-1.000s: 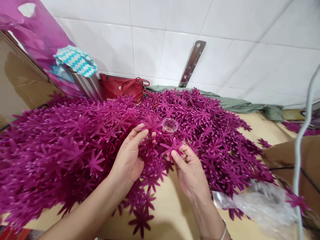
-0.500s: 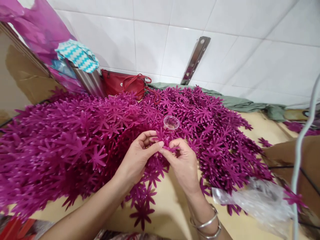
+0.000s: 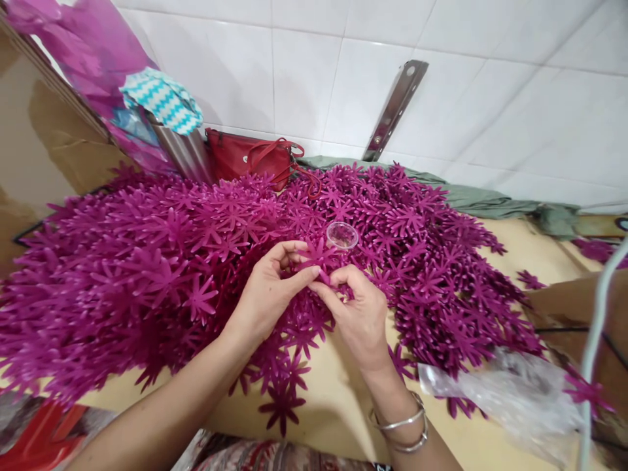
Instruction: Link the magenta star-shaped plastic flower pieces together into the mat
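Observation:
My left hand (image 3: pixel 267 294) and my right hand (image 3: pixel 356 314) meet at the middle of the view, fingers pinched together on a magenta plastic flower piece (image 3: pixel 318 256). Both hands hover over a big heap of the same magenta flower pieces (image 3: pixel 147 261) that covers the tan table (image 3: pixel 338 399). A small clear plastic cup (image 3: pixel 342 235) rests on the heap just beyond my fingertips. Silver bangles circle my right wrist.
A red handbag (image 3: pixel 248 159) lies at the back by the white tiled wall. A crumpled clear plastic bag (image 3: pixel 505 392) sits at the right. A metal bracket (image 3: pixel 395 108) leans on the wall. Cardboard (image 3: pixel 574 307) stands at the right, a grey cable (image 3: pixel 593 347) hangs near it.
My hands came together: a second ago each held a separate flower piece apart, now both pinch at one spot. The view shifted slightly right.

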A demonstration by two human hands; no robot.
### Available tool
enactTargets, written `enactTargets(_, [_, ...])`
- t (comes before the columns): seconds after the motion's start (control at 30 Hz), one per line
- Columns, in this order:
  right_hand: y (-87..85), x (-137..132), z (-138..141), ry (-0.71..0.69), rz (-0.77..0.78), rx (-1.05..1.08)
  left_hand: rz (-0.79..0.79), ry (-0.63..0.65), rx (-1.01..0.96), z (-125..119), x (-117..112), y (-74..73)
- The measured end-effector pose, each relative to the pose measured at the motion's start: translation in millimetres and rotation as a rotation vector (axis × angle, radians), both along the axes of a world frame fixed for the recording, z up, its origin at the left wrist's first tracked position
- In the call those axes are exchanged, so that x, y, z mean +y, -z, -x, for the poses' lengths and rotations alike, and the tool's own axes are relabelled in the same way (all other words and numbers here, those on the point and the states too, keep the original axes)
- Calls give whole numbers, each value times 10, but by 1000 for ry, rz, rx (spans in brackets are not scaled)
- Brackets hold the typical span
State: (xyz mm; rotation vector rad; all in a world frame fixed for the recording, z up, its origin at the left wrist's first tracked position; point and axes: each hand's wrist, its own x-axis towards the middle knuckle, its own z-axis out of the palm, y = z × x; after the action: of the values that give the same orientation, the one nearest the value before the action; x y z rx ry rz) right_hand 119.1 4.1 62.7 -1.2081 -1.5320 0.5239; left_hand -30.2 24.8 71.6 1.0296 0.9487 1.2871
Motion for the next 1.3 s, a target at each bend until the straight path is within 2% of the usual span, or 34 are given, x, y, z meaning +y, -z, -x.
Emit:
enactTargets(0.13, [10,25,-40,-37,146,227,-115,-101,89,56,45,-39])
enactTargets(0.27, [61,79,-82,-81,258,451,-260,-312,191,159,82,-233])
enactTargets(0.33, [75,106,-84,-85,276,425,-338,-457,191,226,116,-356])
enactTargets(0.4, [57,129,-69,-120,263,300,-395,-573,128,289,166,-457])
enactTargets(0.5, [-45,148,-25,-141,123,88,-408,-663,-63,344,253,-519])
enactTargets(0.6, [-193,134,52,-98,-4,15,-288,-616,-315,324,301,-494])
enactTargets(0.7, [-296,99,208,-211,110,137,-150,-525,-459,235,275,-463])
enactTargets(0.8, [-313,92,422,-344,240,348,-79,-466,-513,128,197,-456])
enactTargets(0.93, [-279,151,594,-315,238,517,-106,-362,-499,56,81,-430])
enactTargets(1.07, [-231,222,551,-244,241,588,-190,-319,-335,67,-10,-357])
enactTargets(1.17, [-178,253,497,-248,266,625,-141,-294,-228,86,-38,-284])
enactTargets(1.3, [-111,248,483,-279,293,642,-82,-328,-246,108,0,-205])
